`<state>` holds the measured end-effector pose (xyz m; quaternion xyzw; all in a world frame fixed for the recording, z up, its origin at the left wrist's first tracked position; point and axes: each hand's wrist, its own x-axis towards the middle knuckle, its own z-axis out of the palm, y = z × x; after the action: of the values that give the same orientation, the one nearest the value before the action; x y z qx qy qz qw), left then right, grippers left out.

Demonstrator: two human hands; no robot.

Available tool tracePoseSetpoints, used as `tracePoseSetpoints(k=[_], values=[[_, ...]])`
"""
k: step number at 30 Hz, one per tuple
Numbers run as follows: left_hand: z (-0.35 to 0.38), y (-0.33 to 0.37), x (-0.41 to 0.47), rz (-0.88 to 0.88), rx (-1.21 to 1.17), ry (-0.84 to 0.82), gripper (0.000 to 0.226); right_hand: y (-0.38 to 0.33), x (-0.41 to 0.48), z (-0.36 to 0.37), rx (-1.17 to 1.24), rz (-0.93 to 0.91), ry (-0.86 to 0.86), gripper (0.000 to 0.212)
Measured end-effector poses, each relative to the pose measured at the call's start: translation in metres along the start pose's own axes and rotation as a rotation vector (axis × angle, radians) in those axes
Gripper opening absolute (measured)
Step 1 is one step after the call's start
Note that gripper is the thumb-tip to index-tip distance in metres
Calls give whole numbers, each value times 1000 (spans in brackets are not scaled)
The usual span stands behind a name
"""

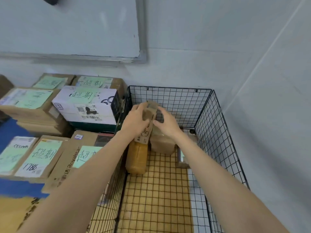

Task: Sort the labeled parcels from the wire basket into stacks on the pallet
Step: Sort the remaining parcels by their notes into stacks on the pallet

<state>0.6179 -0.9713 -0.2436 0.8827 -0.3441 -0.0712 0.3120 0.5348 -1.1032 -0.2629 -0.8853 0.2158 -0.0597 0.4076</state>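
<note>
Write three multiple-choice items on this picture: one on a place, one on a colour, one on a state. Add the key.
1. Where is the held parcel?
A. on a chair
B. inside the wire basket
C. in a drawer

2. What colour are the handwritten labels on the stacked boxes?
A. pale green
B. red
C. black

3. What is the left-hand grip doing?
A. hanging idle
B. pressing flat on the wall
C. holding the parcel together with the right-hand grip

Key: 1 B, mesh walls surround it; 2 A, the sheets under the black writing are pale green; 3 C, fingers curl round the parcel from both sides.
</note>
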Motion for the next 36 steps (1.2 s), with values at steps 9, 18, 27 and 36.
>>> tracePoseSetpoints(k=[9,18,27,36], values=[[16,-13,11,-76,-94,-34,64,9,8,10,119,11,-91,65],[5,8,-2,0,-106,61,59,-8,-13,-7,164,-25,34,64],[-32,52,-41,146,-127,209,55,-48,-61,-38,237,-150,215,62],[-83,82,-88,397,-335,211,57,-93,-133,-63,295,-268,402,55]])
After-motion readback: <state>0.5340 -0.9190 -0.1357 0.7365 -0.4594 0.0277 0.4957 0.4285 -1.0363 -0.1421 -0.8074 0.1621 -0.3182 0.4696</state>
